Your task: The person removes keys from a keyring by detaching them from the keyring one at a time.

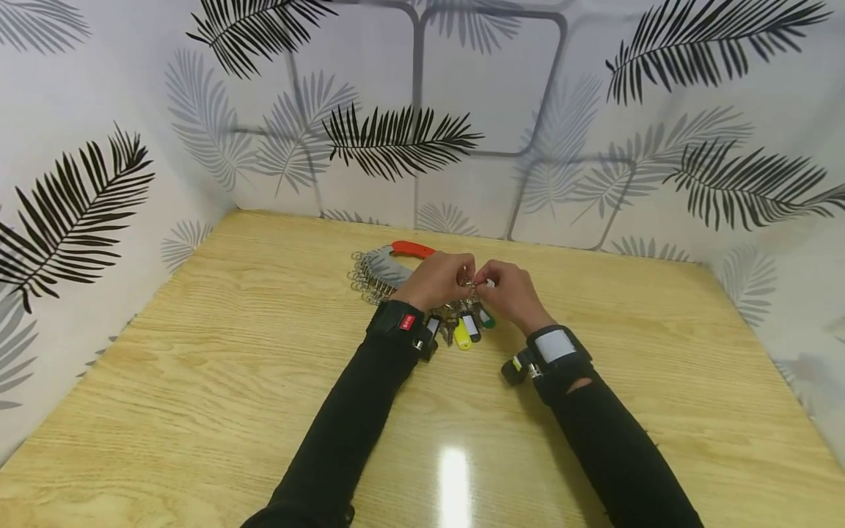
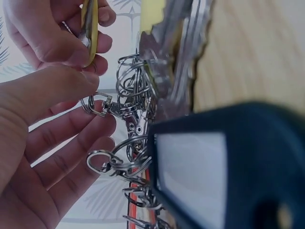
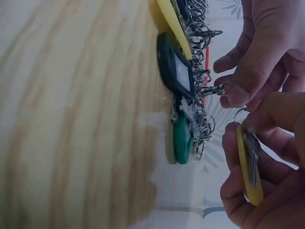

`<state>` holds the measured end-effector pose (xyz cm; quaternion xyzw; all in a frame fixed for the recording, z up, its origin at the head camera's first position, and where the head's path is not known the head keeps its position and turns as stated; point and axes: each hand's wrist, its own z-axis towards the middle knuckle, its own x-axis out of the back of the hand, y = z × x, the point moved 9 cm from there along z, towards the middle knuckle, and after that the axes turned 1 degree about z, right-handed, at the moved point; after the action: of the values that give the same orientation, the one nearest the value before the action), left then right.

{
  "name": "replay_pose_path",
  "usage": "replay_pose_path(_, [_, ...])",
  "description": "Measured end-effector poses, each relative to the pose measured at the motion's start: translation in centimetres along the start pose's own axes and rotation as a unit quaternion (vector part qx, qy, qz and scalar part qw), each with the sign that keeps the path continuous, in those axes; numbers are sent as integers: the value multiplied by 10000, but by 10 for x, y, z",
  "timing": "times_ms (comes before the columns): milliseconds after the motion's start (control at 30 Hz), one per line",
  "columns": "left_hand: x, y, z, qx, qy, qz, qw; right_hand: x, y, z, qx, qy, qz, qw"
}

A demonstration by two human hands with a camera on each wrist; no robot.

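Yellow key tag (image 3: 254,195), we saw, sat between the thumb and curled fingers of the right hand (image 1: 513,290), with a silvery piece (image 3: 251,160) along its side, too blurred for us to name. At the tag's end, just past the right fingertips and close to the left thumb, we made out a thin wire ring (image 3: 237,113); we could not tell whether it touched anything beyond the fingers. We found the left hand (image 1: 434,280) pinching a metal clasp (image 2: 108,102) at its thumb tip, its other fingers slightly spread behind. Both hands worked very close together, thumb near thumb.

On the outer side of the left fingers we saw a grey metal plate (image 1: 386,268), partly hidden by that hand, with many wire hooks (image 1: 361,279) along its curved edge and a red handle (image 1: 411,249) beyond the knuckles. Nearer to us than the fingertips were silver keys (image 2: 190,43), a second yellow tag (image 1: 462,334), black tags (image 1: 471,327) with white labels, and a green tag (image 1: 487,318) close to the right fingers. Below the hands we saw a wood-grain table (image 1: 231,411); behind each set of fingers, a black wrist strap (image 1: 389,320); far beyond them, a leaf-printed wall (image 1: 370,66).
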<state>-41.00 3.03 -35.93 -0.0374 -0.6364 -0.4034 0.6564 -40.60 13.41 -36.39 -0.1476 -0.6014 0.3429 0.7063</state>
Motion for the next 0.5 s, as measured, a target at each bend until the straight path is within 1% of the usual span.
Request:
replay_pose_path(133, [-1,-1,0,27,-24,8,10000,2,2,-1,-54,80,129,9999])
replay_pose_path(267, [-1,-1,1,12,-32,32,10000,5,-2,-2,53,211,165,9996])
replay_pose_path(500, [-2,-4,2,39,-29,-33,10000,2,-4,-1,48,195,114,9997])
